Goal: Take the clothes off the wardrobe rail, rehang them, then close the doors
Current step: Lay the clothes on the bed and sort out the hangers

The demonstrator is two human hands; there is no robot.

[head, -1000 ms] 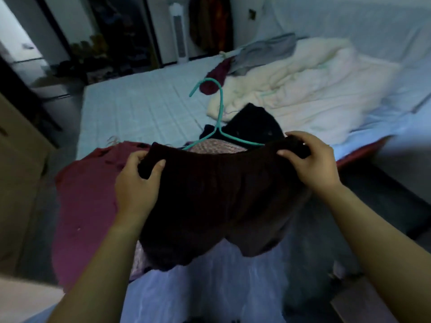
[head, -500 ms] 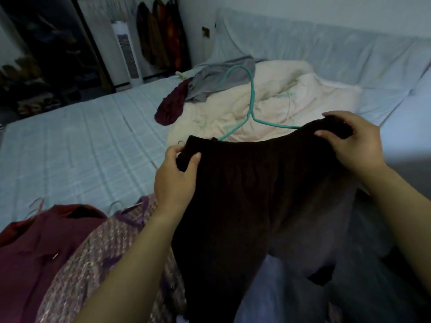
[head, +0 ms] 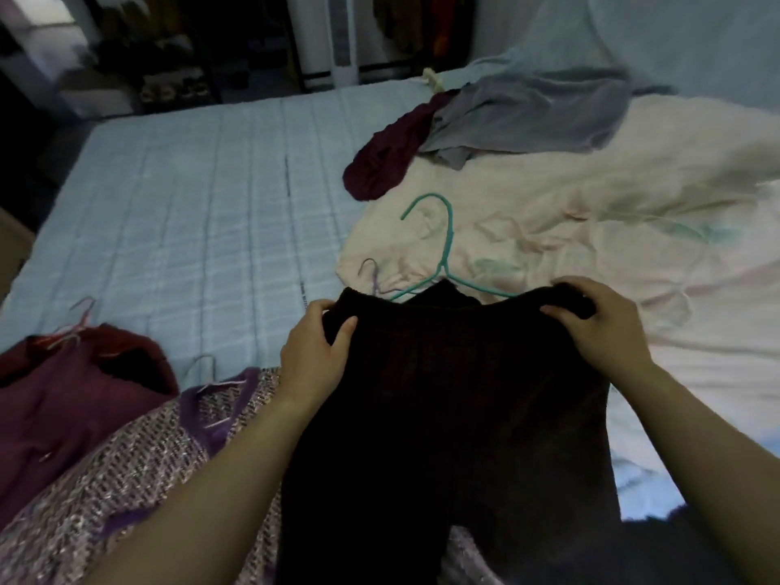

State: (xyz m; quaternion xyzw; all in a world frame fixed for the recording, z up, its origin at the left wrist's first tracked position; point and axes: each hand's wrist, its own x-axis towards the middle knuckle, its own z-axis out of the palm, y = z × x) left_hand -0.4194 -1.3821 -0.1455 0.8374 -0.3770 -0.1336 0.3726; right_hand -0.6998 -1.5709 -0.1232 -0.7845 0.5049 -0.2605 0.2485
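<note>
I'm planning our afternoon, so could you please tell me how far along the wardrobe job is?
Done: a maroon top and purple jacket lie on the bed, off the rail. In hand: the left hand and right hand grip a dark garment, green hanger at its top. Left: rehanging everything and closing the doors.

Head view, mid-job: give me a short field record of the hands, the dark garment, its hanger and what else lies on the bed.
left hand: grips the top left corner of the dark garment
right hand: grips its top right corner
dark garment: held spread out above the bed
teal hanger: hook rises above the garment's top edge; arms run behind it
beside it, left: purple tweed garment, red garment
farther back: maroon cloth, grey garment, cream quilt
</note>
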